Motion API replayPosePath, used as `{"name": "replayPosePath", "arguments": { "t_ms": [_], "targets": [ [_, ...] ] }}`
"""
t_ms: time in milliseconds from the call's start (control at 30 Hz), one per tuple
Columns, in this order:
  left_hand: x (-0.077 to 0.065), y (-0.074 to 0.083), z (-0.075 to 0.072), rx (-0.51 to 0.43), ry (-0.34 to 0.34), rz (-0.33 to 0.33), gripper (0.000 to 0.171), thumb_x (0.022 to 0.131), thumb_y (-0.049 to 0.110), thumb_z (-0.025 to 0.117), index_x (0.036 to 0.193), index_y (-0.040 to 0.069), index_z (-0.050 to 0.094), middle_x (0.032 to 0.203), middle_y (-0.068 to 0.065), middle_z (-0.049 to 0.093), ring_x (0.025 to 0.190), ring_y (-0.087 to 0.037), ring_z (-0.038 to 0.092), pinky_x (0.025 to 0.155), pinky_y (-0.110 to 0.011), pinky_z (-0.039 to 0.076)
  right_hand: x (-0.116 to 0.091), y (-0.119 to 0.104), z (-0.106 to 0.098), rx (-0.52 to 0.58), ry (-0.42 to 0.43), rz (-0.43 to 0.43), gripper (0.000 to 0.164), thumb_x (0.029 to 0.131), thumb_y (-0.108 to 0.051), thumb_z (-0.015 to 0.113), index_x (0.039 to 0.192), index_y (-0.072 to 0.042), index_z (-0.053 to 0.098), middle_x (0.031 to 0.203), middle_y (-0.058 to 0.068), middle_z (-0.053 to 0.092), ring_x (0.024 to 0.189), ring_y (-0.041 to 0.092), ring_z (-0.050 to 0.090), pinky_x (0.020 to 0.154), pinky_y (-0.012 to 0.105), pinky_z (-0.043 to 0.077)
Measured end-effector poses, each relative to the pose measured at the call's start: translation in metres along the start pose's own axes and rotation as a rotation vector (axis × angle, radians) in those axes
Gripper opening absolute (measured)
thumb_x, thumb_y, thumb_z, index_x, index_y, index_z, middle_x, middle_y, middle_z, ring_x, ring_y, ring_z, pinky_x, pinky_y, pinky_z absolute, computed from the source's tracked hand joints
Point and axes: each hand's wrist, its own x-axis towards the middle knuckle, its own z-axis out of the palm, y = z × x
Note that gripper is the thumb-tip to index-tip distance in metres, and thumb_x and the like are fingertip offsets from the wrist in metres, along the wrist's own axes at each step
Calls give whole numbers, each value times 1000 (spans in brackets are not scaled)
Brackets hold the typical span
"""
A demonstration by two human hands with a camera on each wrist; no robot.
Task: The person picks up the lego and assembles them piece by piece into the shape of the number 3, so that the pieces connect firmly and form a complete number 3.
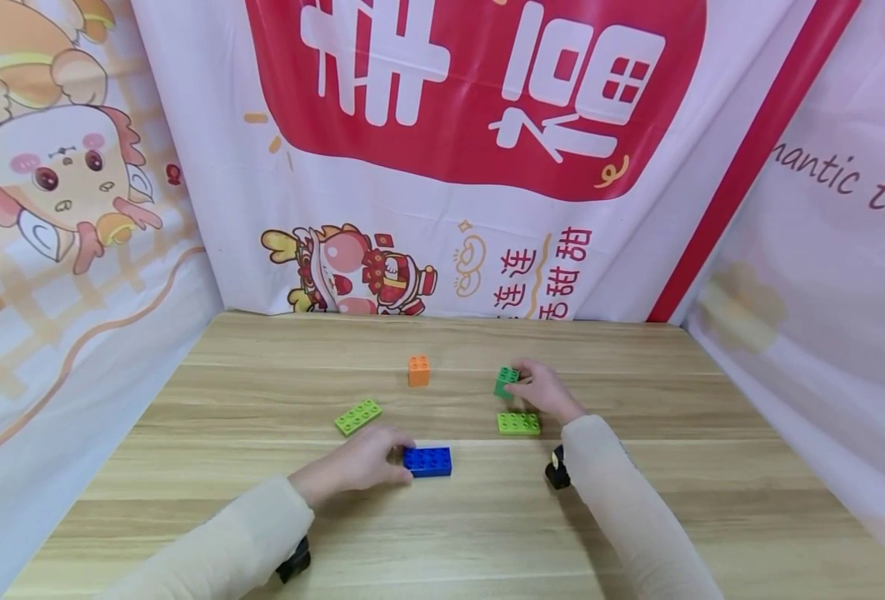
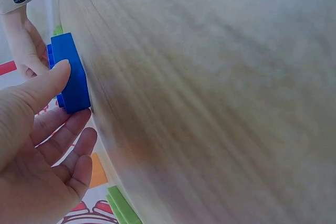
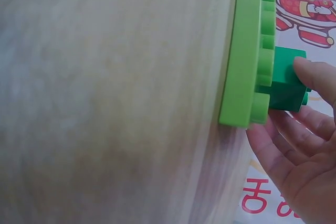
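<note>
Near the middle of the wooden table lies a blue building brick (image 1: 429, 462) with two rows of studs. My left hand (image 1: 369, 458) pinches its left end, thumb on the near side and fingers on the far side. In the left wrist view the thumb presses against the blue side. Farther back on the right, my right hand (image 1: 543, 388) holds a small dark green brick (image 1: 503, 385) between thumb and fingers. A flat lime green brick (image 1: 518, 424) lies just in front of it, and in the right wrist view it partly hides the dark green one.
A small orange brick (image 1: 418, 372) stands toward the back of the table (image 1: 472, 533). Another lime green brick (image 1: 357, 417) lies at an angle just beyond my left hand. Printed cloth (image 1: 442, 192) hangs behind the table and along both sides.
</note>
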Motion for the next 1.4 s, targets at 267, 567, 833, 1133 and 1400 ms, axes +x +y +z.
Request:
{"name": "replayPosePath", "arguments": {
  "t_ms": [267,567,833,1133,1400],
  "targets": [
    [0,3,-2,-16,-3,-7,36,76,21,76,107,5,65,102,-4,63,95,-20,56,82,-39,45,0,1,-1,-2,14,-35,38,87,-13,64,120,2,52,107,15,57,96,29,54,80,39,46],
    [1,2,-1,-16,1,-17,35,76,21,76,106,6,65,103,-5,64,97,-22,56,83,-40,45,-2,-6,0,-12,31,-49,38,85,-16,66,118,0,55,105,12,60,94,26,57,80,38,47],
    [1,1,1,-9,4,-19,34,76,21,76,105,6,66,102,-5,64,96,-21,57,84,-40,44,-7,-16,0,3,12,-46,36,85,-19,67,115,-3,58,102,8,60,90,22,57,77,35,48],
    [0,1,1,5,11,-13,34,76,21,76,104,6,66,101,-4,64,96,-21,57,83,-40,45,-18,-33,4,16,-1,-121,34,83,-18,69,113,-4,60,97,7,61,85,20,58,73,31,49],
    [0,2,1,2,12,-17,33,75,21,76,103,6,66,100,-4,65,95,-21,57,83,-40,45,-30,-48,10,28,-36,-178,36,83,-17,69,115,-2,59,96,6,62,85,21,58,70,30,50]
  ]
}}
